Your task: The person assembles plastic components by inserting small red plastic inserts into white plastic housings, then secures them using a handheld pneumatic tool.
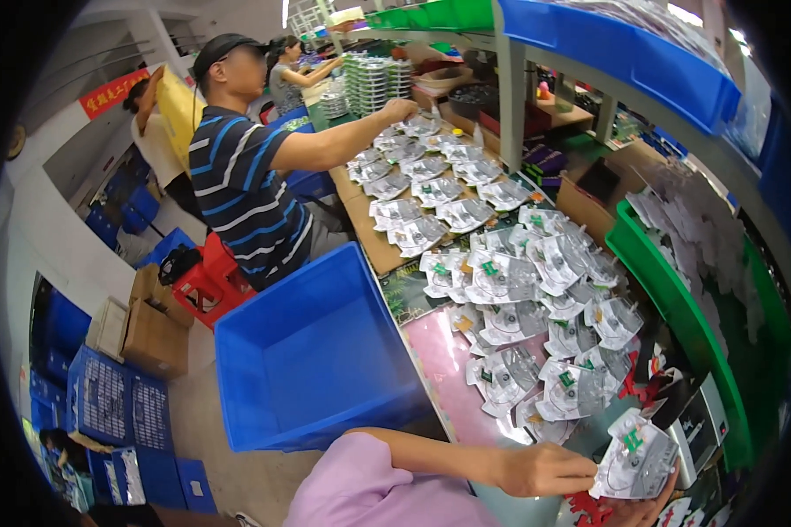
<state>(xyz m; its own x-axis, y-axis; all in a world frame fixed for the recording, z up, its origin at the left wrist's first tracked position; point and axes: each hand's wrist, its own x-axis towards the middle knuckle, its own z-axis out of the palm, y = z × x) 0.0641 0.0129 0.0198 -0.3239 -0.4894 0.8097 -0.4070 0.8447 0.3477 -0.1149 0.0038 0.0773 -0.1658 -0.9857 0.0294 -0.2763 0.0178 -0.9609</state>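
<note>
At the lower right I hold a clear plastic packet [634,455] with a white-and-grey printed piece and a small green part showing. My left hand [549,470] comes across in a pink sleeve, its fingers pinched on the packet's left edge. My right hand [655,508] is behind and under the packet, mostly hidden by it, with its fingers closed round the lower right side. A heap of similar packets [505,373] lies on the pink-topped table [439,351] just beyond my hands. Small red parts [589,505] lie below the packet.
A large blue bin [321,351] stands left of the table. Beyond it a co-worker in a striped shirt [246,189] reaches over rows of packets [439,189]. A green tray [677,307] and a white boxy device [703,426] border the right. A blue shelf bin [624,57] hangs overhead.
</note>
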